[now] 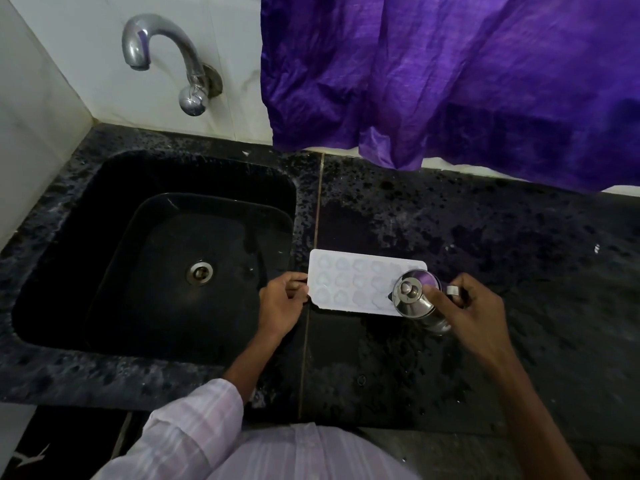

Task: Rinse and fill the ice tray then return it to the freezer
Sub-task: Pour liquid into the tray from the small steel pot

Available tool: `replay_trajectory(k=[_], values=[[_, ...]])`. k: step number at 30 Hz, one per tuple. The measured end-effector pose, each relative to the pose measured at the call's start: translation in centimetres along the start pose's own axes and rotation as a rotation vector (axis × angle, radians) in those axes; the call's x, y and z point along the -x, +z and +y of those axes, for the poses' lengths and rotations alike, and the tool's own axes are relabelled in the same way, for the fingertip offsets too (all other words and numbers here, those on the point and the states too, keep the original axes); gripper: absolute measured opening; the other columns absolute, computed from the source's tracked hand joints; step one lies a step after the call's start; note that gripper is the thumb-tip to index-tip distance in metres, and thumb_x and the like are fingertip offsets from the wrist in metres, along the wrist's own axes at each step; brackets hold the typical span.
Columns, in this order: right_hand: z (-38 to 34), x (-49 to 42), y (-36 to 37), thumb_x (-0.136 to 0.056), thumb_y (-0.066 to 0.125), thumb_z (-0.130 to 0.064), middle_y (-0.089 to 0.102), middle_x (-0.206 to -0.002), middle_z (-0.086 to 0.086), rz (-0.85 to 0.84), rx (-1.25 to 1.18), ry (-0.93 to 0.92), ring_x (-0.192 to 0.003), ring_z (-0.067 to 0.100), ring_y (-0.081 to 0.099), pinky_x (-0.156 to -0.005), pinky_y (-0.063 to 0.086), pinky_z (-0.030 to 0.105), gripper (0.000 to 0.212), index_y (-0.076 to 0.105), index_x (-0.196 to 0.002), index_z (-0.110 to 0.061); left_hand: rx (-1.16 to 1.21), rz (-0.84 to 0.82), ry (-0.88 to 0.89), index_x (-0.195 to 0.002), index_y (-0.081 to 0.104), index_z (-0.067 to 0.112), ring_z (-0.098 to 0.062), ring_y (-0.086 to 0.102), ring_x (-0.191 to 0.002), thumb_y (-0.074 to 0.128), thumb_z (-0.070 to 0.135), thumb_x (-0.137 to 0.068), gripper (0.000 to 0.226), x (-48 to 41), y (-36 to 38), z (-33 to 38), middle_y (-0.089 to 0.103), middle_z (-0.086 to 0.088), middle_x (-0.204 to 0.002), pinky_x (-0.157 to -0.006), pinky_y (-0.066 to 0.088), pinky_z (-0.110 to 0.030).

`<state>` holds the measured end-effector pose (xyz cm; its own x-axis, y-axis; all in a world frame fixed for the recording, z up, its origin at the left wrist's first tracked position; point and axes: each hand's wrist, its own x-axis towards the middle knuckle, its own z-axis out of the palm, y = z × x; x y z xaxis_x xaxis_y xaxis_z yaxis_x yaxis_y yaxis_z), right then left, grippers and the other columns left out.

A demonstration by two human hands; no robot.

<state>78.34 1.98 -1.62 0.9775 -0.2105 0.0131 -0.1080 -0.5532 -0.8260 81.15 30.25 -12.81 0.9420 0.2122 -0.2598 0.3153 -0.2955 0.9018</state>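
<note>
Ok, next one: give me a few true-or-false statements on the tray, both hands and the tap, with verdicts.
1. The ice tray lies on the counter, right of the sink. True.
2. The left hand grips the tap. False: it holds the tray's left end, and nothing touches the tap.
3. The right hand holds a steel jug at the tray's right end. True.
4. Water streams from the tap. False: no stream shows.
5. A green cloth hangs behind the counter. False: the cloth is purple.
</note>
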Motion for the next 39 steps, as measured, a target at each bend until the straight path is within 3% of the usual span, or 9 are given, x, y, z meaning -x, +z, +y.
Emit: replay_trajectory(k=[10,17,22,27,32,39], values=[[1.0,-0.1,-1.5,-0.082,0.078,-0.025,0.037,-0.059,-0.002,0.025,0.031,0.025,-0.052,0.006,0.031,-0.05,0.033,0.025,0.047,0.039,-0.065,-0.005,0.009,0.004,-0.011,-0.111,0.072,0.011,-0.009,0.074,-0.076,0.066,0.006,-0.093,0.02,0.3,0.0,0.4,0.076,0.001,-0.089,-0.08,0.061,-0.026],[1.7,-0.1,-2.3,-0.082,0.078,-0.024,0.036,-0.059,0.0,0.044,0.044,0.027,-0.051,0.006,0.031,-0.047,0.029,0.017,0.046,0.041,-0.065,-0.004,0.028,0.007,-0.005,-0.111,0.071,0.011,-0.005,0.074,-0.075,0.066,0.005,-0.094,0.019,0.5,0.1,0.5,0.074,0.004,-0.086,-0.078,0.06,-0.02],[2.2,0.0,-2.9,-0.083,0.078,-0.025,0.036,-0.059,0.0,0.065,0.038,0.041,-0.051,0.006,0.03,-0.048,0.029,0.016,0.047,0.041,-0.065,-0.004,0.037,0.005,-0.011,-0.112,0.071,0.011,-0.008,0.074,-0.077,0.066,0.005,-0.094,0.019,0.5,0.1,0.4,0.076,0.0,-0.089,-0.083,0.061,-0.029],[2.9,0.2,-3.4,-0.082,0.078,-0.026,0.037,-0.06,0.002,0.078,0.022,0.086,-0.054,0.009,0.031,-0.054,0.033,0.03,0.047,0.04,-0.064,-0.007,0.034,0.008,-0.011,-0.112,0.071,0.009,-0.009,0.075,-0.077,0.065,0.005,-0.094,0.02,0.5,0.1,0.4,0.076,-0.002,-0.09,-0.083,0.061,-0.03],[3.1,0.3,-4.0,-0.082,0.078,-0.027,0.038,-0.06,0.002,0.091,0.034,0.093,-0.053,0.007,0.03,-0.05,0.033,0.022,0.046,0.04,-0.063,-0.009,0.038,0.011,-0.015,-0.113,0.071,0.009,-0.01,0.075,-0.078,0.064,0.004,-0.094,0.02,0.5,0.2,0.4,0.077,-0.004,-0.09,-0.084,0.061,-0.032],[3.9,0.3,-4.6,-0.083,0.077,-0.027,0.038,-0.06,0.001,0.109,0.006,0.104,-0.056,0.013,0.032,-0.055,0.033,0.029,0.046,0.039,-0.063,-0.01,0.034,0.015,-0.013,-0.113,0.07,0.006,-0.012,0.075,-0.078,0.063,0.001,-0.094,0.021,0.6,0.3,0.5,0.076,-0.006,-0.091,-0.084,0.061,-0.032]])
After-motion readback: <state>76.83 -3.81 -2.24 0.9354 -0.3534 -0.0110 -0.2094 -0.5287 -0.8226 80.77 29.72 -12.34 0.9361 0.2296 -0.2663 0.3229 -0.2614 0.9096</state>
